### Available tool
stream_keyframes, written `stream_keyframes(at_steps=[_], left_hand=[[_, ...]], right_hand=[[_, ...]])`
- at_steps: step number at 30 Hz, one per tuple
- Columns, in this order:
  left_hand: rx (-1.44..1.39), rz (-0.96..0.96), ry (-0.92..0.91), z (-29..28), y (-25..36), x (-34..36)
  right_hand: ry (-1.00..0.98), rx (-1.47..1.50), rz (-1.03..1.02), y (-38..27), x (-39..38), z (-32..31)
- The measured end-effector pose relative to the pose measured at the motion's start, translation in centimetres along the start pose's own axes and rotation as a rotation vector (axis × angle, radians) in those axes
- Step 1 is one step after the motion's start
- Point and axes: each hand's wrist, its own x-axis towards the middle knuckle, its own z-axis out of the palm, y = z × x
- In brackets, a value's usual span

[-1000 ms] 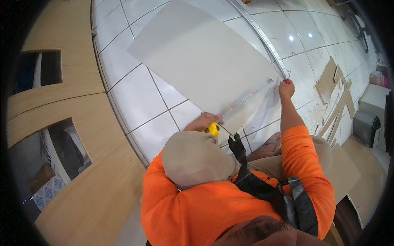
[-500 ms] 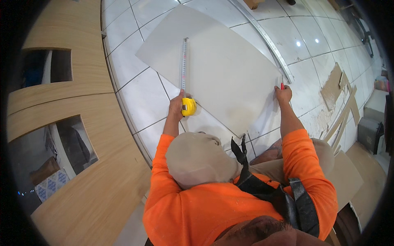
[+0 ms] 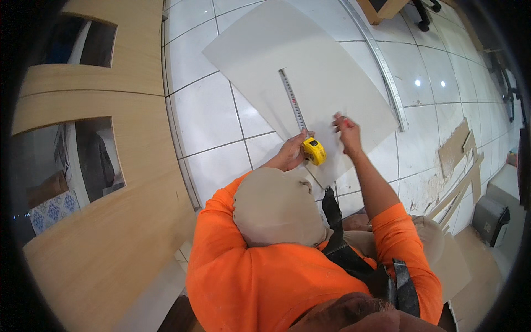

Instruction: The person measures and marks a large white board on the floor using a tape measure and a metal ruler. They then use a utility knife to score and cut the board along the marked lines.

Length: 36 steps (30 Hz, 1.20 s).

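My left hand (image 3: 292, 151) is closed around a yellow tape measure (image 3: 315, 151) at the near left edge of a pale flat board (image 3: 293, 39) on the floor. The tape's blade (image 3: 293, 100) is drawn out over the board, slanting away from me and to the left. Above the board, right of the tape, my right hand (image 3: 349, 138) is closed on a small red tool (image 3: 347, 123). Most of that tool is hidden by the fingers, so its kind is unclear.
A long metal straightedge (image 3: 381, 61) lies along the board's right side. Cut board strips (image 3: 462, 182) and dusty crumbs lie on the tiles (image 3: 409, 152) to the right. Wooden panels with openings (image 3: 138, 177) stand at left; a wooden furniture corner (image 3: 383, 11) is at the top.
My left hand and the tape measure have moved right along the board, and the blade now slants. My right hand has come left from the board's right corner with the red tool.
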Motion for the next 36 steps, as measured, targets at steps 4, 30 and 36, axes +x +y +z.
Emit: stream_keyframes(at_steps=[4, 30, 36], left_hand=[[-0.09, 0.062, -0.105, 0.8, 0.9, -0.2], [0.828, 0.587, 0.859, -8.9, 25.7, 5.7], [0.989, 0.698, 1.018, -8.9, 18.4, 4.4]], right_hand=[[-0.284, 0.147, -0.019, -1.3, -4.8, 4.5], [-0.495, -0.509, 0.011, -3.3, -3.1, -5.6], [-0.62, -0.251, 0.241, -0.2, -5.1, -6.5]])
